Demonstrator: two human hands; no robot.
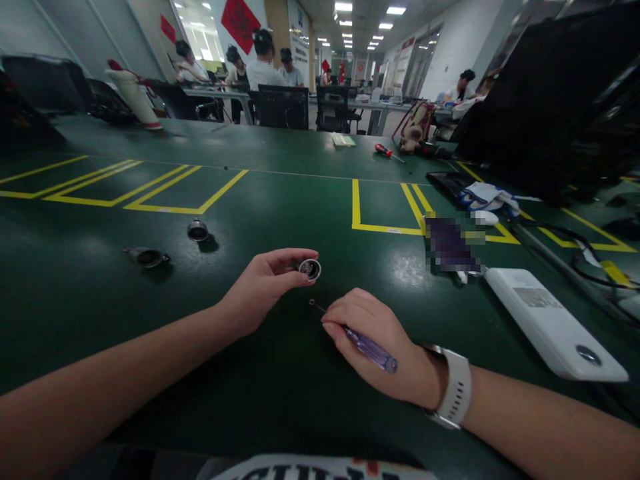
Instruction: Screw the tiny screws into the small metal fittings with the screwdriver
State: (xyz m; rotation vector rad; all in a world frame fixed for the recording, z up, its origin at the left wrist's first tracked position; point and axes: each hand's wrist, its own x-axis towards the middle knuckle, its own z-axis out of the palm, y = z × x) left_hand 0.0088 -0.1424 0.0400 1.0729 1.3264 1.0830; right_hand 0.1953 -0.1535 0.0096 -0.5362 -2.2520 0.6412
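Between the thumb and fingers of my left hand (267,283) is a small round metal part (310,269), its hollow side facing up toward me. My right hand (373,333) grips a screwdriver (370,348) with a clear purple handle. The thin shaft points up and left, and a tiny ring-like piece, perhaps a screw, shows at its tip (312,303), just below the metal part and apart from it. Left of my hands, a metal cup-shaped part (197,231) and a flanged metal housing (147,257) lie on the green table (280,207).
A white power bank (555,323) and a pixelated phone-like object (453,245) lie at right, near cables (555,247) and a cloth (489,199). Farther back are a red-handled screwdriver (384,151) and a dark monitor (540,100). Several people sit at tables beyond.
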